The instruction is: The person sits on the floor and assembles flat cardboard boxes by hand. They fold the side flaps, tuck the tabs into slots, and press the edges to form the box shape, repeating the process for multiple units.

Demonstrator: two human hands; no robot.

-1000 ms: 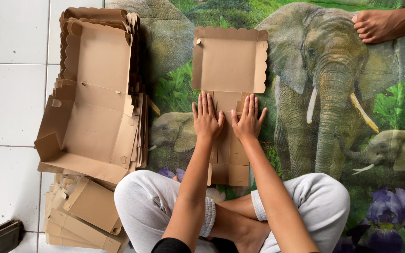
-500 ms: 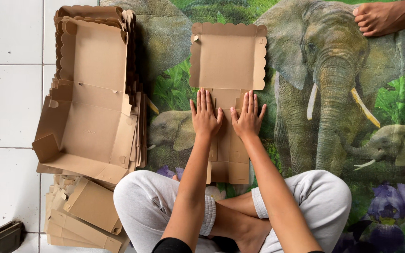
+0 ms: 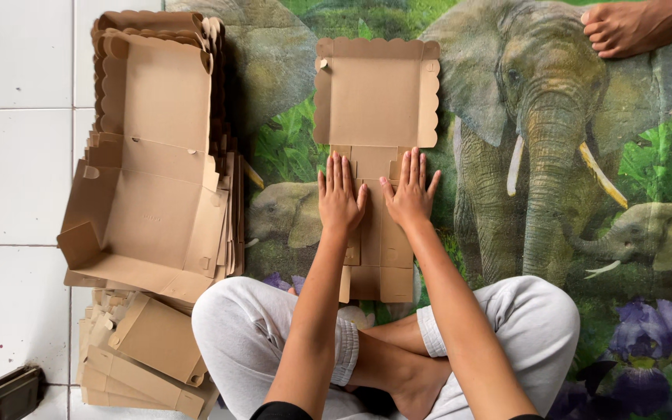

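Now both hands lie flat on the box blank [image 3: 375, 155], which rests unfolded on the elephant mat [image 3: 554, 202] in front of the person's crossed legs. The left hand [image 3: 339, 201] and right hand [image 3: 412, 196] sit side by side on the blank's middle panels, fingers straight and only slightly spread, palms down, gripping nothing. The scalloped lid panel extends toward 12 o'clock from the hands; narrower panels run toward 6 o'clock, to the knees.

To press a crease well, I would judge, weight should come evenly through both palms, with the fingers kept along the fold line so the card bends at the score and not beside it. Holding the blank square to the body helps.

At 9 o'clock stands a stack of opened boxes [image 3: 157, 179], partly on white floor tiles [image 3: 17, 155]; at 7 o'clock, more folded card [image 3: 149, 350]. Another person's foot [image 3: 624, 27] shows at 2 o'clock.
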